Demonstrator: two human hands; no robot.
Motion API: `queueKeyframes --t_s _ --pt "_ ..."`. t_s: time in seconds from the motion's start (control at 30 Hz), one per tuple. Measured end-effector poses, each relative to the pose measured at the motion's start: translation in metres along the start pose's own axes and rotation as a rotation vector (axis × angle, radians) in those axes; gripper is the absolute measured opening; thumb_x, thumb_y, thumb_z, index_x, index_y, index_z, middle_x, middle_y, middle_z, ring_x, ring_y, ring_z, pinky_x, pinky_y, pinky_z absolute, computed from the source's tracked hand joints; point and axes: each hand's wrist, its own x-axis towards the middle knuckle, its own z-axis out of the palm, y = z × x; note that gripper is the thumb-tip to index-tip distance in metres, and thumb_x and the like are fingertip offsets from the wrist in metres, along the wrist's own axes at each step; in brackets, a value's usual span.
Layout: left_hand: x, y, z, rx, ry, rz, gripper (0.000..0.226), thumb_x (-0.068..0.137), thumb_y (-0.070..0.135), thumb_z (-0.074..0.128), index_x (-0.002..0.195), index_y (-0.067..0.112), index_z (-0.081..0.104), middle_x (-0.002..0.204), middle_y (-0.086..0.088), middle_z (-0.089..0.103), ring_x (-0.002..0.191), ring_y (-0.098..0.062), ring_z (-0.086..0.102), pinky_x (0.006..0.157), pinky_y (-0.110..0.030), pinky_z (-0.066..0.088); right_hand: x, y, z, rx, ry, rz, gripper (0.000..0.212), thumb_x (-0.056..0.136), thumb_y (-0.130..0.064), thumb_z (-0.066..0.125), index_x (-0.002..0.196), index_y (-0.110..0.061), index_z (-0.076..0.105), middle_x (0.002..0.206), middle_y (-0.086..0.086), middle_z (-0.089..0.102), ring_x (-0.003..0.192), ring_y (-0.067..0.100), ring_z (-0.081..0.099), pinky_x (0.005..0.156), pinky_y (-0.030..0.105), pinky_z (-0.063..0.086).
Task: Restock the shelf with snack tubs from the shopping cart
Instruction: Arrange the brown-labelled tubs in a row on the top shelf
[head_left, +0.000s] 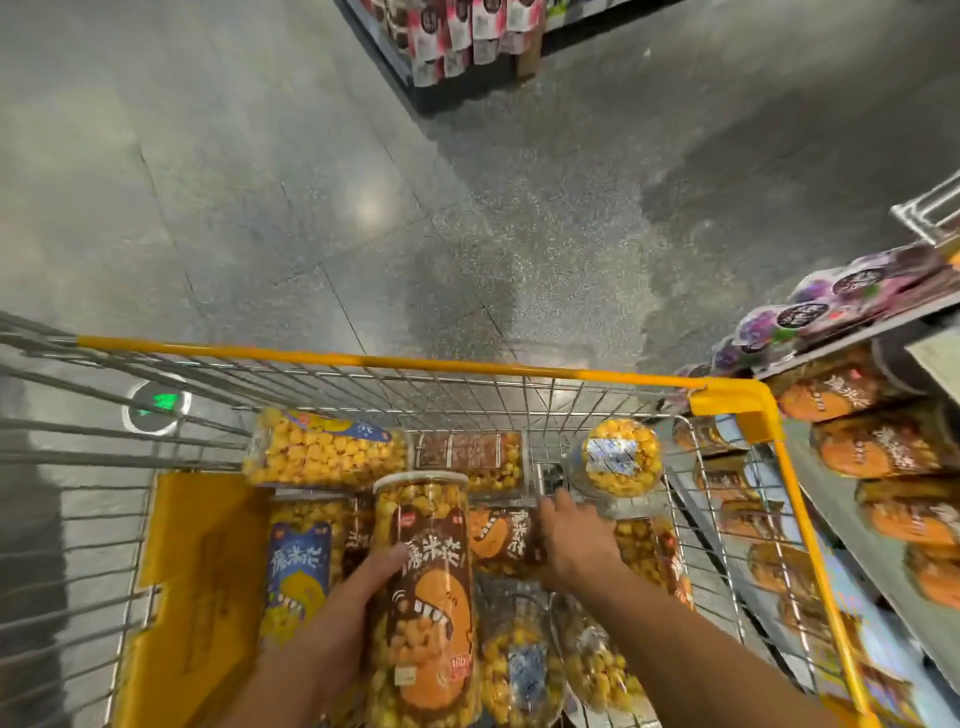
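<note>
The popcorn tub (426, 597) stands upright over the shopping cart (467, 366), my left hand (358, 613) fingers wrapped round its middle. It is clear stiff plastic, likely light and slick, so mid-body suits. Its brown label shows big Chinese characters, with 米花 readable. My right hand (571, 540) reaches with fingers spread, grasping nothing, over the lying tubs (506, 535) near the shelf (841, 343).

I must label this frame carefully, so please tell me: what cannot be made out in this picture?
All in the head view:
- Right hand, reaching into the cart: its own back hides the fingertips, so whether it grips anything cannot be told.
- Brown tub held by the left hand: its base is cut off by the bottom edge.
- Shelf tubs: blurred, small print unreadable.
</note>
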Motion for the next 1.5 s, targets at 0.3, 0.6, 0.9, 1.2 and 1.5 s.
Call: queueKeyframes --t_s 0.3,0.6,0.9,1.2,1.5 --pt "-0.073 0.009 0.063 0.134 -0.092 0.067 0.079 0.063 0.059 0.081 0.123 0.012 0.061 0.108 -0.018 0.073 0.099 -0.039 0.07 0.094 -0.051 0.053 -0.118 0.059 -0.079 -0.122 0.163 -0.131 0.082 0.085 -0.03 0.072 0.152 -0.021 0.025 0.154 0.007 0.029 0.142 0.036 0.028 0.111 0.05 0.036" --pt "-0.174 0.042 0.133 0.136 -0.344 0.255 0.075 0.074 0.057 0.063 0.111 -0.009 0.069 0.097 -0.03 0.07 0.074 -0.037 0.069 0.077 -0.05 0.057 -0.294 0.145 -0.156 -0.165 0.433 -0.03 0.1 0.069 -0.023 0.083 0.151 -0.027 0.025 0.141 0.003 0.036 0.127 0.032 0.043 0.1 0.043 0.05" --pt "-0.276 0.037 0.226 0.302 -0.731 0.352 0.08 0.057 0.065 0.071 0.1 -0.003 0.071 0.096 -0.028 0.072 0.077 -0.04 0.072 0.08 -0.054 0.056 -0.497 0.171 -0.164 -0.252 0.687 0.302 0.085 0.078 -0.036 0.077 0.149 -0.03 0.029 0.148 0.002 0.034 0.13 0.031 0.043 0.1 0.043 0.043" --pt "-0.382 -0.041 0.335 0.63 -0.91 0.42 0.069 0.071 0.054 0.064 0.119 0.004 0.064 0.11 -0.028 0.069 0.102 -0.045 0.067 0.099 -0.06 0.045 -0.671 0.204 -0.121 -0.364 0.669 0.6 0.084 0.083 -0.033 0.075 0.151 -0.031 0.027 0.153 0.002 0.031 0.135 0.031 0.039 0.104 0.048 0.04" --pt "-0.458 -0.133 0.44 0.643 -1.109 0.47 0.079 0.065 0.051 0.071 0.127 0.003 0.06 0.113 -0.028 0.068 0.1 -0.043 0.068 0.093 -0.058 0.051 -0.819 0.264 -0.068 -0.423 0.663 0.782 0.092 0.083 -0.037 0.076 0.156 -0.032 0.021 0.161 0.003 0.023 0.142 0.03 0.032 0.105 0.048 0.038"
